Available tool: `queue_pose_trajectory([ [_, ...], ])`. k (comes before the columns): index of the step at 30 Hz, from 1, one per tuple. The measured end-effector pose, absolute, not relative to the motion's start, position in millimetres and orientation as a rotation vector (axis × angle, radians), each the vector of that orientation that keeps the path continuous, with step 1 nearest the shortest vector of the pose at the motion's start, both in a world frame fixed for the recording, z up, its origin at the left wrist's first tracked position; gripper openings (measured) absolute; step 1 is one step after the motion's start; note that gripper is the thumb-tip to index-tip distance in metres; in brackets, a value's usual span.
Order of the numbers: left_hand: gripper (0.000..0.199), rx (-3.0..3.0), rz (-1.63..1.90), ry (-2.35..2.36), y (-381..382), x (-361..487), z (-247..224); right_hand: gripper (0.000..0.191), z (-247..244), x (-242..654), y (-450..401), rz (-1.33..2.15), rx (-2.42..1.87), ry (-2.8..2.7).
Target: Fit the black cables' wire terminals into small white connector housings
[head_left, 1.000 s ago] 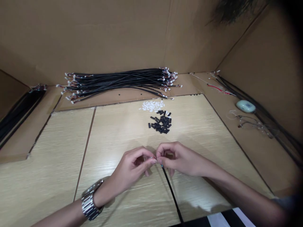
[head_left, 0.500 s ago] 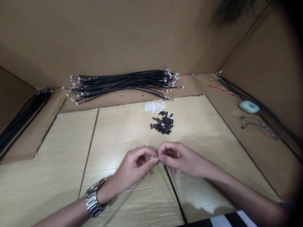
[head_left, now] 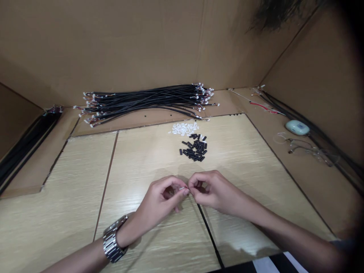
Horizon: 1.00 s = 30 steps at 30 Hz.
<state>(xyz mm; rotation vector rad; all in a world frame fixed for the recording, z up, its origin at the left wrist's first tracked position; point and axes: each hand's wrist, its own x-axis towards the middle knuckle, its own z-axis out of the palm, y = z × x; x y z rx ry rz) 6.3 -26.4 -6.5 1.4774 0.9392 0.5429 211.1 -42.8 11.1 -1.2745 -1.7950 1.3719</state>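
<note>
Near the middle of the table, my left hand [head_left: 166, 197] pinches a small white connector [head_left: 182, 188] between thumb and index finger. My right hand [head_left: 209, 189] is closed in a pinch at the end of a black cable [head_left: 209, 231], its fingertips almost touching those of my left. The cable runs from under my right hand down to the bottom edge of the view. Its wire ends are mostly hidden by the fingers. Beyond the hands lie a pile of short black tubes [head_left: 196, 151] and a pile of small white connectors [head_left: 183, 129].
A bundle of black cables [head_left: 142, 99] lies along the back cardboard wall. More black cables [head_left: 28, 140] are at the left. At the right are a pale green oval case [head_left: 297, 127], glasses [head_left: 308, 148] and a red and white wire [head_left: 263, 107].
The fingers of my right hand have curled in and now cover the cable's top end, which showed before. My left hand has hardly moved.
</note>
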Motion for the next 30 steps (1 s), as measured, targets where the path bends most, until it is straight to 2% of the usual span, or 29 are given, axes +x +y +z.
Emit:
queue_pose_trajectory([
  [12, 0.022, 1.287, 0.557, 0.91, -23.8, 9.2, 2.1, 0.009, 15.7, 206.4, -45.9, 1.2, -1.303, -1.749],
  [19, 0.021, 1.205, 0.582, 0.867, -20.0, 8.5, 5.7, 0.001, 13.8, 202.4, -51.9, 1.309, -1.246, -1.697],
  [26, 0.018, 1.181, 0.683, 0.799, -21.4, 7.8, 1.6, 0.004, 8.5, 193.5, -59.4, 1.405, -1.187, -1.618],
  [30, 0.013, 1.194, 0.679, 0.764, -21.5, 7.3, 2.7, 0.007, 8.3, 192.9, -60.9, 1.331, -1.151, -1.619],
])
